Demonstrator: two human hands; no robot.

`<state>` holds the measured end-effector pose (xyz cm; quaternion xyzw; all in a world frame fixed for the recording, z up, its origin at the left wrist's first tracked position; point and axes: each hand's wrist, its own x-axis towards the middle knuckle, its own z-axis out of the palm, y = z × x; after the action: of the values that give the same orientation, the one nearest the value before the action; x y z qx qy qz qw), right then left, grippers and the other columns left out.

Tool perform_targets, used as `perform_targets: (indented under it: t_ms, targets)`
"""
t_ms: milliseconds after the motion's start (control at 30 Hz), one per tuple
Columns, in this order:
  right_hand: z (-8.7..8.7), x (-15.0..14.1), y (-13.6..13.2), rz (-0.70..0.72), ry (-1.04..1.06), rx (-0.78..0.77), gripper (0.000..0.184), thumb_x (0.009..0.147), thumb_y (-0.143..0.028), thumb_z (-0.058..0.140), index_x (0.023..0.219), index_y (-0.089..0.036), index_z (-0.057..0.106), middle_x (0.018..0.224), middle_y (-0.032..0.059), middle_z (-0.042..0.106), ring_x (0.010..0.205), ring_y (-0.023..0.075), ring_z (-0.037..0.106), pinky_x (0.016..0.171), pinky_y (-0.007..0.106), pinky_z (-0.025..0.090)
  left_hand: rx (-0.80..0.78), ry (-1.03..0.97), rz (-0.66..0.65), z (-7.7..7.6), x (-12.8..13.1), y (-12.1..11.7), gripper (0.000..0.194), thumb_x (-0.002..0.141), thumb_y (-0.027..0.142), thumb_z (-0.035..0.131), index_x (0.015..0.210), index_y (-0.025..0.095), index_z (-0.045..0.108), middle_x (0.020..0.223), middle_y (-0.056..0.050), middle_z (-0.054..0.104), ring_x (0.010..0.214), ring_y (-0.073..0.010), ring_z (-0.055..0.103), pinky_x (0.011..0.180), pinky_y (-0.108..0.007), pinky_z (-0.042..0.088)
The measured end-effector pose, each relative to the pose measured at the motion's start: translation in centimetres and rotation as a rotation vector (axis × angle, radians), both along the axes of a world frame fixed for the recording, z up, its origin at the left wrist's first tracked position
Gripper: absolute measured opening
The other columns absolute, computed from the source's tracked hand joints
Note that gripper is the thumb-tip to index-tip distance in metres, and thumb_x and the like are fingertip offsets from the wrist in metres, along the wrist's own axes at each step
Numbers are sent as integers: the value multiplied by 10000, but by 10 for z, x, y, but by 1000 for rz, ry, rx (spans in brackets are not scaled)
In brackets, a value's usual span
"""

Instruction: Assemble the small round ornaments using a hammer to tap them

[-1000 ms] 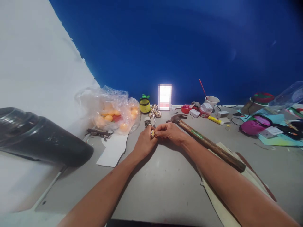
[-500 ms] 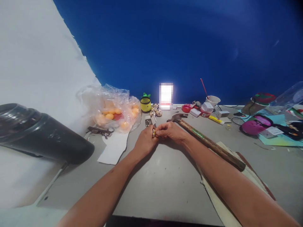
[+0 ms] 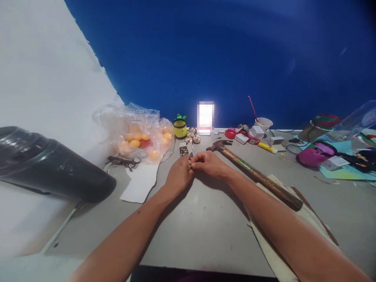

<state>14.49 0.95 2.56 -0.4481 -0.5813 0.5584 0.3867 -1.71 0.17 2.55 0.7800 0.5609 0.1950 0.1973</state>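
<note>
My left hand (image 3: 179,172) and my right hand (image 3: 208,164) meet over the middle of the grey table. Between their fingers is a small gold-coloured ball (image 3: 189,165), mostly covered by the fingers. The left hand is closed around it, and the right hand's thumb and forefinger pinch at its near side. Just beyond the hands sits a small open box (image 3: 184,150) of tiny dark shiny pieces, too small to name. Several gold-patterned balls (image 3: 196,139) lie behind that box. To the right of my hands rests a claw hammer (image 3: 249,167) with a wooden handle.
On the left stand a dark bottle (image 3: 55,168) and a clear bag (image 3: 138,137) of orange balls, with eyeglasses (image 3: 122,161) and white paper (image 3: 139,184) nearby. A yellow pot (image 3: 180,128), a white cup (image 3: 263,124), small boxes (image 3: 241,138) and a pink pouch (image 3: 315,154) line the back and right.
The ball between my fingers has turned or shifted slightly, showing less of its dark-and-yellow side. Both hands stay in nearly the same place. The whole view has shifted slightly.
</note>
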Motion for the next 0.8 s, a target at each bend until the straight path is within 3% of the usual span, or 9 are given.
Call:
perform_targets:
  t_ms: [100, 300, 467, 567, 667, 800]
  targets:
    - [1, -4, -2, -39, -139, 103, 20, 718, -173, 675, 712, -172, 694, 670, -12, 666, 635, 123, 550, 623, 253, 405, -13, 41, 11, 0, 1, 0, 180, 802, 71, 533, 932, 188, 577, 951, -126, 715, 908, -291, 657, 721, -349, 398]
    - [-6, -9, -3, -79, -375, 316, 97, 786, -113, 613, 757, -186, 670, 763, -7, 698, 741, 147, 603, 703, 262, 417, -17, 27, 8, -3, 0, 2, 161, 817, 96, 527, 929, 184, 603, 979, -144, 728, 918, -314, 661, 722, -358, 389]
    - [-4, -10, -6, -92, -498, 380, 113, 817, -102, 608, 791, -193, 669, 805, -4, 710, 780, 153, 609, 729, 271, 413, -23, -24, 21, -7, 1, 3, 139, 824, 109, 546, 912, 187, 621, 953, -140, 731, 889, -309, 665, 713, -350, 379]
    - [-1, -8, -5, -69, -429, 322, 106, 787, -98, 618, 757, -189, 663, 773, -7, 696, 754, 148, 605, 718, 269, 429, -29, -102, 19, -9, 2, 2, 123, 816, 116, 570, 899, 187, 627, 931, -121, 729, 869, -288, 657, 714, -340, 386]
    - [0, -3, -2, -64, -192, 179, 32, 777, -182, 657, 745, -187, 660, 727, -9, 670, 677, 140, 589, 655, 265, 455, -52, -229, 18, -11, 3, 3, 84, 807, 158, 609, 883, 179, 639, 902, -92, 726, 831, -257, 645, 700, -326, 400]
    - [3, 6, 1, -57, 108, 37, 227, 736, -380, 768, 776, -189, 654, 707, -9, 644, 580, 125, 551, 537, 253, 432, -104, -405, -13, -10, 4, 5, 87, 763, 198, 666, 844, 169, 659, 810, -41, 704, 738, -205, 615, 655, -300, 407]
